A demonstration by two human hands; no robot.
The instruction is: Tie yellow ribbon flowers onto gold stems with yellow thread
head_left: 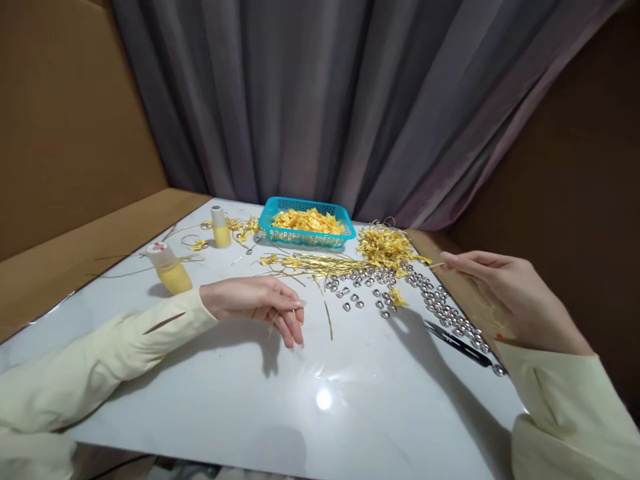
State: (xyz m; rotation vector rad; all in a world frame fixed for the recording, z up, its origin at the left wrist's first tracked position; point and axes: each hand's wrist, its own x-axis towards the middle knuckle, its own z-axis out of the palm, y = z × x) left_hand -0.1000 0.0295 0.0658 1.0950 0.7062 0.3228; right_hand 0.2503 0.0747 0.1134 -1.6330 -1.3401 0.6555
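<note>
My right hand (505, 290) is raised over the table's right edge. Its thumb and fingertips pinch the thin stem of a yellow flower (424, 260), whose head is beside the flower pile. My left hand (260, 307) hovers above the table's middle with its fingers curled and thumb against the index finger. Faint thin strands show by its fingers, too fine to name. The pile of yellow flowers (383, 245) has gold wire stems (335, 265) pointing left. Small silver heart-shaped beads (445, 307) are scattered before it, with one loose yellow flower (397, 298) among them.
A blue basket (349, 232) of yellow petal pieces (307, 221) stands at the back. Two bottles with yellow contents, one upright (221, 230) and one tilted (171, 270), are at left. Black tweezers (460, 343) lie at right. A curtain (300, 100) hangs behind the white table (380, 413).
</note>
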